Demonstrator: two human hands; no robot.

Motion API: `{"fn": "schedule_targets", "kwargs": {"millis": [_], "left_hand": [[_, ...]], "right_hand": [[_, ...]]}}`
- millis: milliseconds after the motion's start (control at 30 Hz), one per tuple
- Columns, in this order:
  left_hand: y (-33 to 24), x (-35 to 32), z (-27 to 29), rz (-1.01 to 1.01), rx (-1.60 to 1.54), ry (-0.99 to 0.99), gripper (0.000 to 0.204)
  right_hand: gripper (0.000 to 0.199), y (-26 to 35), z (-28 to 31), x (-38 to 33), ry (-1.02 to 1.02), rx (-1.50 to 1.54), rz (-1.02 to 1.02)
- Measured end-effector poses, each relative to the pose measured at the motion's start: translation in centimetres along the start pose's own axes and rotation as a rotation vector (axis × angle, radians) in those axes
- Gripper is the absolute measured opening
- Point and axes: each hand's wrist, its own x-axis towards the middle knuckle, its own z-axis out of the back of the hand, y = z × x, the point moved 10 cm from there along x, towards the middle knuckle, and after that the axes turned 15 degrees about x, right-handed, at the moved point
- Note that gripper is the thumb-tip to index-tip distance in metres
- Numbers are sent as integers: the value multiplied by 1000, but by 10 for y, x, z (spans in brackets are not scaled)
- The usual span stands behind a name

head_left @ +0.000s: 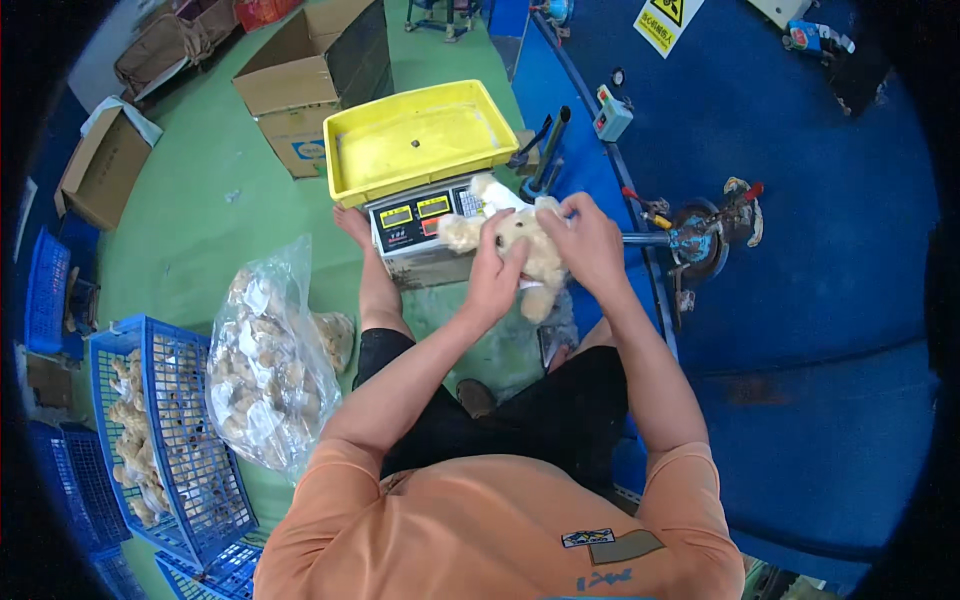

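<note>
Visibly lettered scale [412, 242], held plush toy [543, 256]

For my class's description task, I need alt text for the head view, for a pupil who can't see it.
Both hands hold a cream plush toy near a scale topped by a yellow tray. At left, a clear plastic bag stuffed with beige plush items is beside a blue crate holding more.
</note>
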Motion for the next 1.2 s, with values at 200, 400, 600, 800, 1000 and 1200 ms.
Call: {"fn": "schedule_targets", "kwargs": {"millis": [200,400,600,800,1000,1200], "left_hand": [[3,2,-10,232,-434,27,36],[-7,3,14,68,-63,-80,36],[-4,-23,4,247,-430,-86,37],[39,21,-15,574,-822,99,40],[12,7,16,303,-170,103,43],[16,-15,-14,310,-546,-42,39]], "right_hand": [[30,-40,-18,-17,52,594,-31],[29,-31,-22,-16,-6,711,78],[28,-20,-29,-14,87,721,83],[30,-18,-41,-13,66,811,-171],[31,-34,-46,-14,118,1020,-142],[28,-26,-14,-17,-65,690,156]]}}
